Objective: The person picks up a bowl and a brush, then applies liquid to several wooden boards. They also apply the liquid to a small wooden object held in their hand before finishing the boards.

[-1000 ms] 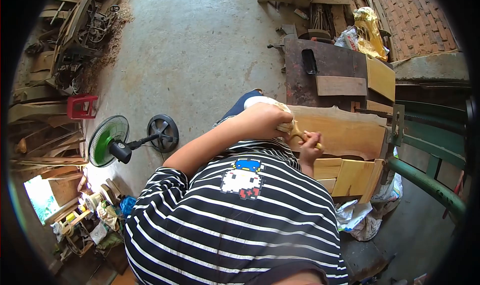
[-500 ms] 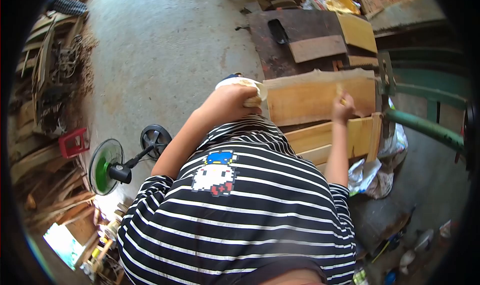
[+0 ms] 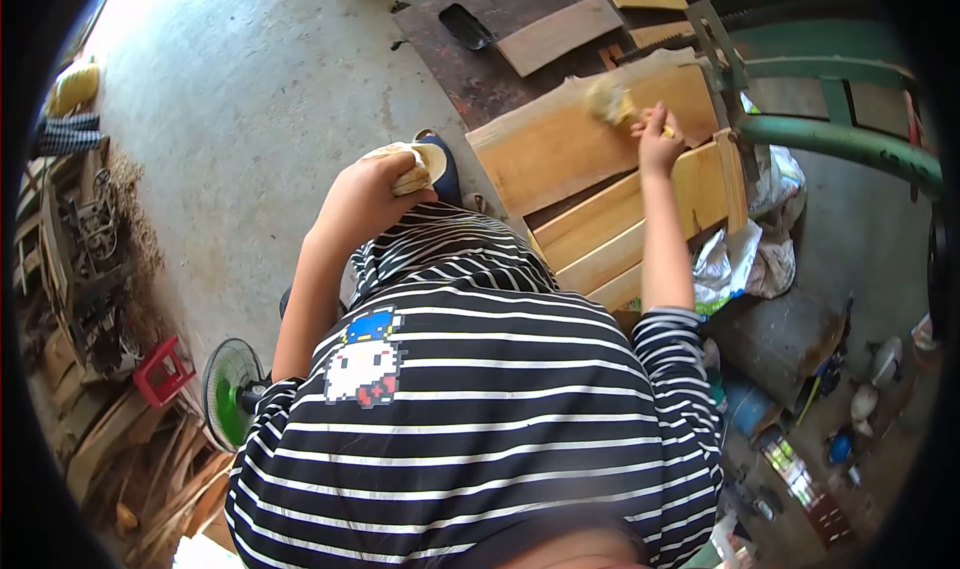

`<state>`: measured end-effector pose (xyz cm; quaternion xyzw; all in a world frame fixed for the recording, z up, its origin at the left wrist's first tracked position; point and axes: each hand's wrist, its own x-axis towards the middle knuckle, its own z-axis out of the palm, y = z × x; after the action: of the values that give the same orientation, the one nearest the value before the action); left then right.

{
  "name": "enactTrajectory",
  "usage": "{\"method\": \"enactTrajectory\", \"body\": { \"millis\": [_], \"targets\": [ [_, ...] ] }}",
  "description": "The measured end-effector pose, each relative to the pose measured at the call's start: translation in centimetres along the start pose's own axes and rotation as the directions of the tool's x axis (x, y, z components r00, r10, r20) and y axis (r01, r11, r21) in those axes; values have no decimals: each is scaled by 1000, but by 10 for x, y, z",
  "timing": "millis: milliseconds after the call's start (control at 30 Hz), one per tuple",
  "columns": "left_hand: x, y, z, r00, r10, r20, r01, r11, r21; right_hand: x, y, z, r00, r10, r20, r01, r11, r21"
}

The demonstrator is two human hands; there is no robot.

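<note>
My left hand [image 3: 375,191] is closed on a pale round container [image 3: 432,161], held over the floor beside the work surface; its contents are mostly hidden. My right hand [image 3: 660,137] grips a brush [image 3: 612,103] with a yellowish handle. The brush head is blurred and lies over the wide wooden board [image 3: 540,164]. That board has a wavy upper edge. Narrower light planks [image 3: 610,252] lie side by side just below it, under my right forearm.
A dark table [image 3: 440,49] holds a black scoop [image 3: 466,27] and a brown board [image 3: 558,35]. Green machine tubing [image 3: 830,144] stands right. Plastic bags [image 3: 725,264] lie below it. At left are a fan [image 3: 230,394], a red stool [image 3: 162,371] and scrap wood [image 3: 110,439].
The view has turned, shifting the boards left and up. My right hand with the brush has moved up relative to the wide board. My left hand still holds the container.
</note>
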<state>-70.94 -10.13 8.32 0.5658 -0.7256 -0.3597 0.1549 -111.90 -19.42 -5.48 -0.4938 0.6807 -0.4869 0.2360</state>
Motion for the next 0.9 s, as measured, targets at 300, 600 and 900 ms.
{"method": "enactTrajectory", "body": {
  "millis": [300,600,900],
  "targets": [
    [6,-7,6,1000,0,6,0,994,-112,-115,-13,-1,880,-368,299,460,816,-350],
    [9,-15,-3,958,75,-277,-101,992,-82,-220,-76,-12,856,379,351,-497,790,360],
    [-21,4,20,985,56,-163,-77,988,-130,-252,-77,-65,932,362,-3,-345,891,294]
  ]
}}
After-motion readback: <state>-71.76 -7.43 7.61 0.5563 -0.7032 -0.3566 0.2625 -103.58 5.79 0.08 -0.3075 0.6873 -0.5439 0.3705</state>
